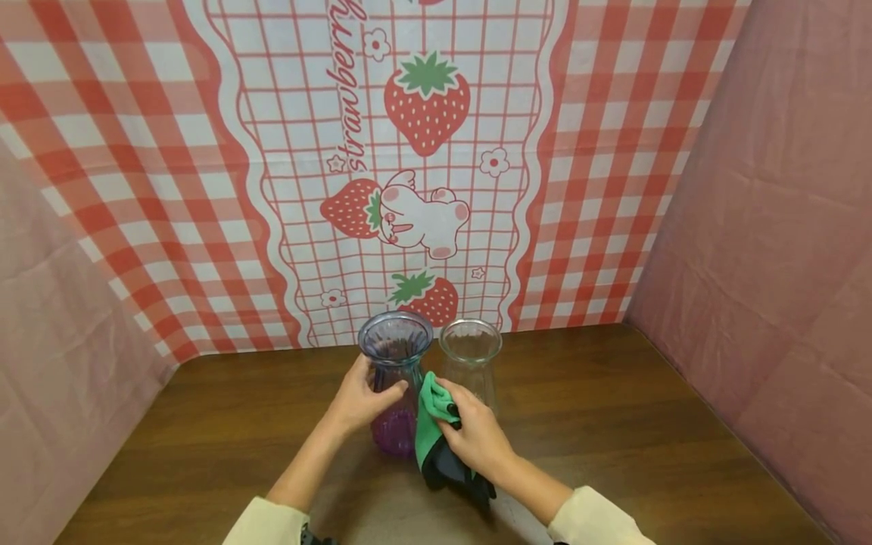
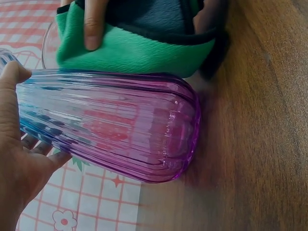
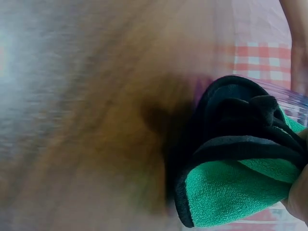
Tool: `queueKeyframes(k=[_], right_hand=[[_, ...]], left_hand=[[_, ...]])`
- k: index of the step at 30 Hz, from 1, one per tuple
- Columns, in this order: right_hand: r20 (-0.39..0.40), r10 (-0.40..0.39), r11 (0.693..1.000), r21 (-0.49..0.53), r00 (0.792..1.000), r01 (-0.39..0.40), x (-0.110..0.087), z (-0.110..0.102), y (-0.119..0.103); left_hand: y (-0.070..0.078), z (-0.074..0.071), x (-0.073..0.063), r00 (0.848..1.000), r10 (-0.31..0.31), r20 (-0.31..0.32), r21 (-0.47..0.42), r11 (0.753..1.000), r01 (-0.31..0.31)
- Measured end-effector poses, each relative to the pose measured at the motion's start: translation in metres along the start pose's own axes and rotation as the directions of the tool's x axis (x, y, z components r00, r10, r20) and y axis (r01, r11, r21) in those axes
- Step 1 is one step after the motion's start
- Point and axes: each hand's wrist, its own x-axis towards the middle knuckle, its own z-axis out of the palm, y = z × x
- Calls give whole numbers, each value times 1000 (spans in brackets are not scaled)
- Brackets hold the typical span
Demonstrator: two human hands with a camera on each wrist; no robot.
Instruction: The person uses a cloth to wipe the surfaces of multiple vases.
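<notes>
My left hand (image 1: pixel 357 401) grips a ribbed glass vase (image 1: pixel 395 433), thumb on the near side and fingers round the far side below its flared rim. The vase is upright, and its colour runs from blue at the top to purple at the base, as the left wrist view also shows. A green cloth (image 1: pixel 429 424) with black edging and a dark reverse side is bunched in my right hand (image 1: pixel 477 435), which pinches it near the top. The cloth lies along the vase's right side, its lower part hanging in folds; the right wrist view shows these folds (image 3: pixel 236 192) close up.
A clear glass vase (image 1: pixel 470 352) stands just behind my right hand, beside the coloured one. Both are on a brown wood-grain table (image 1: pixel 579 424). A red-and-white strawberry-print cloth (image 1: pixel 422 189) hangs at the back, with pink fabric (image 1: pixel 770 265) on both sides.
</notes>
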Motion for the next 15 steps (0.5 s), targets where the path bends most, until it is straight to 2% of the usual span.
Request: queueKeyframes(k=[4,10,15], right_hand=[[26,15,1000,-10,1000,-14,-5,3,3],[13,-8,1000,-3,1000,8,-3,2,3],[-35,-46,999,-1,998,46,2,-1,1]], left_hand=[[0,1,1,1000,12,14,-38,999,-12],[4,1,1,999,-32,3,-52,998,32],[20,1,-2,999,-35,-8,-51,998,35]])
